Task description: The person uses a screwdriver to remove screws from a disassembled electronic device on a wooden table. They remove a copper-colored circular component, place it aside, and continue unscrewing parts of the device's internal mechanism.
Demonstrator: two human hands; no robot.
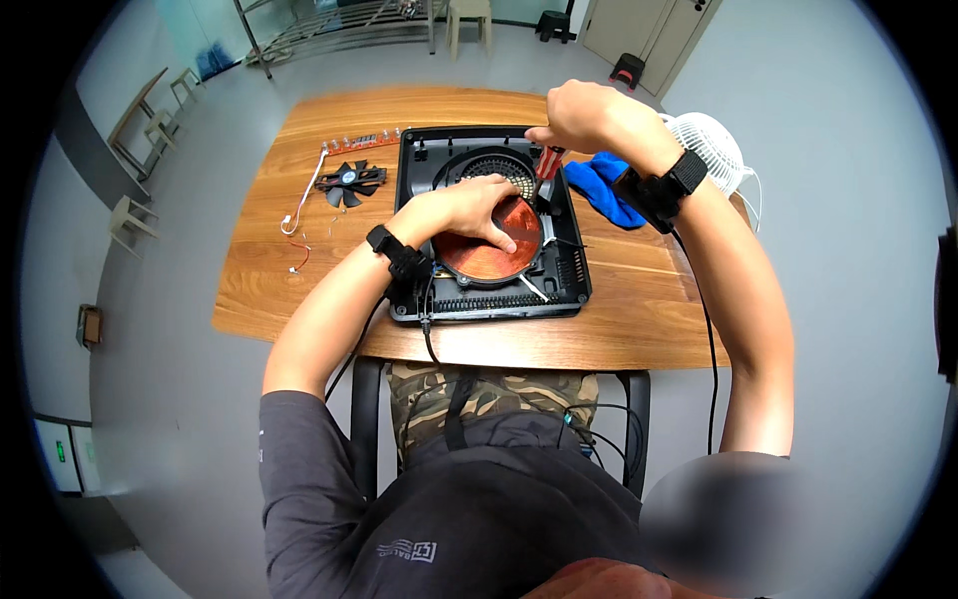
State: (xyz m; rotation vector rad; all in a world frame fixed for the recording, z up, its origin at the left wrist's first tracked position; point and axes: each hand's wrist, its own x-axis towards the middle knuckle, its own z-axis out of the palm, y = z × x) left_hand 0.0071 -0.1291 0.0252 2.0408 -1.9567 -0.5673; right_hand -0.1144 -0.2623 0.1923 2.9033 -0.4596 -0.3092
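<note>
Seen from above, the left hand (477, 208) lies flat on the copper coil (487, 240) inside the open black cooker shell (489, 225) at mid-table, while the right hand (579, 113) grips a red-handled screwdriver (547, 163); a slip could gouge the coil.

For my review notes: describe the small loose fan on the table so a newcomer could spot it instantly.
Start at the wooden table and find the open black appliance housing at its middle. Left of it, apart from both hands, lies the small black fan. Unlike the thin white wire beside it, it has dark blades around a round hub.
</note>
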